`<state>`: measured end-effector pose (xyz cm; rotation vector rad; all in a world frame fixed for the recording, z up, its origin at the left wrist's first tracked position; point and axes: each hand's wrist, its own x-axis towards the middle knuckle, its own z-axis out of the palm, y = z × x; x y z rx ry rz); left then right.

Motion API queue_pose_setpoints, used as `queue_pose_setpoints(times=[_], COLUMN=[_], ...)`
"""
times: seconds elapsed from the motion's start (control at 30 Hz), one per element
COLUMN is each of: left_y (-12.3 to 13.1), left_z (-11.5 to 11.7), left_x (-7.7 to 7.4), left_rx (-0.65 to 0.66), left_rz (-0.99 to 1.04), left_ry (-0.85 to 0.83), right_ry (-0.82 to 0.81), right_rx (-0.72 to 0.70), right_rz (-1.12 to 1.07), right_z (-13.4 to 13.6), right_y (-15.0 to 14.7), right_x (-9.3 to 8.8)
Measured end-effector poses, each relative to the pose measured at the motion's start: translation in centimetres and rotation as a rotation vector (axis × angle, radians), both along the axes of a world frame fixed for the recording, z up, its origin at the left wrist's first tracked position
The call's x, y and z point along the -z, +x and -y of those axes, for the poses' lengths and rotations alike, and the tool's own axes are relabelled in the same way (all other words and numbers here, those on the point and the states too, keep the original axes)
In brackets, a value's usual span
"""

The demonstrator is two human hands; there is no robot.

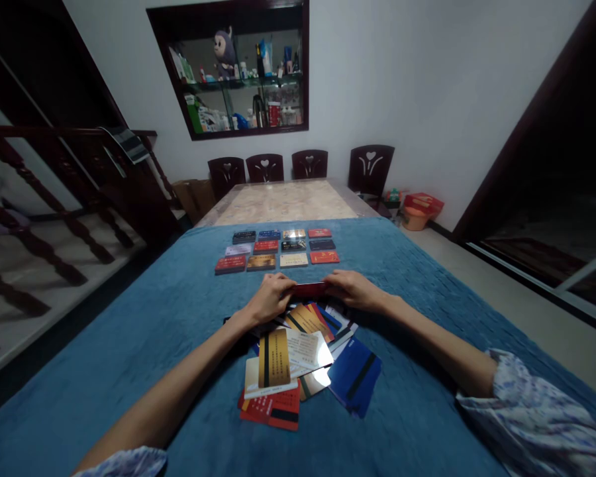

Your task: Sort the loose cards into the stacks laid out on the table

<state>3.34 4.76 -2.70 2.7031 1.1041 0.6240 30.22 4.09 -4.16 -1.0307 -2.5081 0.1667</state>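
My left hand point(269, 297) and my right hand point(350, 289) both pinch the ends of a small stack of red cards point(308, 289), held just above a blue cloth point(153, 331). Under and in front of my hands lies a loose heap of cards point(302, 361), gold, white, blue and red, some with black magnetic stripes showing. Farther out on the cloth, several small card stacks point(278, 250) are laid out in three tidy rows.
The blue cloth covers the near end of a long table with a marble-patterned top point(283, 202). Several dark wooden chairs point(371, 165) stand at its far end. A wall cabinet point(238, 73) holds bottles and a plush toy. A wooden stair railing point(54, 192) runs on the left.
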Motion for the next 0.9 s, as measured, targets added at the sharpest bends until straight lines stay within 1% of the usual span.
queue_pose_setpoints(times=[0.13, 0.3, 0.47, 0.6, 0.73, 0.9], left_y=[0.0, 0.0, -0.2, -0.4, -0.7, -1.0], left_z=[0.1, 0.1, -0.1, -0.5, -1.0, -1.3], left_x=[0.1, 0.0, 0.1, 0.3, 0.5, 0.2], left_rx=[-0.01, -0.019, 0.001, -0.008, -0.034, -0.088], left_rz=[0.018, 0.039, 0.106, 0.164, 0.187, 0.256], left_ry=[0.0, 0.004, -0.035, -0.055, -0.034, 0.015], right_ry=[-0.027, -0.048, -0.055, -0.04, 0.004, 0.119], right_rx=[0.02, 0.029, 0.073, 0.112, 0.09, 0.087], right_rz=[-0.033, -0.104, -0.287, -0.439, -0.506, -0.459], right_z=[0.0, 0.3, 0.2, 0.1, -0.3, -1.0], right_y=[-0.2, -0.8, -1.2, -1.8, -2.7, -3.3], right_x=[0.4, 0.4, 0.1, -0.5, -1.2, -1.8])
